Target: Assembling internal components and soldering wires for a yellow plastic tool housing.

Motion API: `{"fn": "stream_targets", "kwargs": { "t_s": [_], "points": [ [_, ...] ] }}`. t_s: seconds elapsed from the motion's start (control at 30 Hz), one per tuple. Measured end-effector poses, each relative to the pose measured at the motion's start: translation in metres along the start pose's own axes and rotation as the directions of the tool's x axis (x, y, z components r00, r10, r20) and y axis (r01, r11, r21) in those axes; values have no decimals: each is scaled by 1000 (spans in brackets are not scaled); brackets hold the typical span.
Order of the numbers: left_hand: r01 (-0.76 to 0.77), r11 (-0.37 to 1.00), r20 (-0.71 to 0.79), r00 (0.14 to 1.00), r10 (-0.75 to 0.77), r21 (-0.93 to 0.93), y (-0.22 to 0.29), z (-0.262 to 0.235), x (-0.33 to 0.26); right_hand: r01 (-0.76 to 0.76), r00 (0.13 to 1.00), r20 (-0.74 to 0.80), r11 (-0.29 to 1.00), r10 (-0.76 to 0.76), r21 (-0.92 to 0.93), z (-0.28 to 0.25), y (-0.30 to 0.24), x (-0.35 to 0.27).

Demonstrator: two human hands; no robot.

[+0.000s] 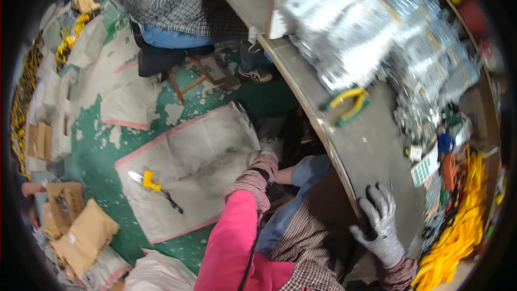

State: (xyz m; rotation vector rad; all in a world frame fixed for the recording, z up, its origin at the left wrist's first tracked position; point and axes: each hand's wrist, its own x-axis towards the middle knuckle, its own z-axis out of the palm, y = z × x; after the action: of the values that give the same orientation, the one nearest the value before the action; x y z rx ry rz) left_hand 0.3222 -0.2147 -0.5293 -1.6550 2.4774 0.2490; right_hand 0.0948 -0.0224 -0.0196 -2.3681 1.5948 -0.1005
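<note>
My right hand [383,222], in a grey glove with dark fingertips, lies on the grey workbench [371,156] near its edge. Its fingers are spread and nothing is in them. My left hand [271,146], also gloved, reaches down beside the bench at the far right corner of a white woven sack [183,151] with pink edges. That hand is blurred and its fingers are hidden, so any hold on the sack cannot be made out. On the sack lies a small yellow item [151,181] with a clear part and a black tail. Yellow-and-green-handled pliers [350,103] rest on the bench.
Clear plastic bags of parts [344,27] are heaped on the bench's far side. Yellow straps [458,226] and small tools crowd its right side. A seated person [167,5] is beyond. Cartons [65,202], a brown parcel [86,237] and sacks line the green floor.
</note>
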Motion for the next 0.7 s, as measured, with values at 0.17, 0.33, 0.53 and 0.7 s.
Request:
{"fn": "stream_targets", "kwargs": {
  "t_s": [0.17,0.33,0.53,0.7],
  "points": [
    [90,835,95,994,-45,-543,93,38,61,-58,998,-22,996,57,-65,19,25,-13],
    [248,804,376,926,-33,-540,77,60,53,-15,1000,-24,1000,15,-9,24,20,-6],
    [95,816,298,950,98,-570,74,53,30,-54,998,-16,998,54,-37,20,21,-3],
    [18,683,259,932,253,-730,101,1,73,-76,997,-21,994,74,-78,16,22,-3]
  ]
}}
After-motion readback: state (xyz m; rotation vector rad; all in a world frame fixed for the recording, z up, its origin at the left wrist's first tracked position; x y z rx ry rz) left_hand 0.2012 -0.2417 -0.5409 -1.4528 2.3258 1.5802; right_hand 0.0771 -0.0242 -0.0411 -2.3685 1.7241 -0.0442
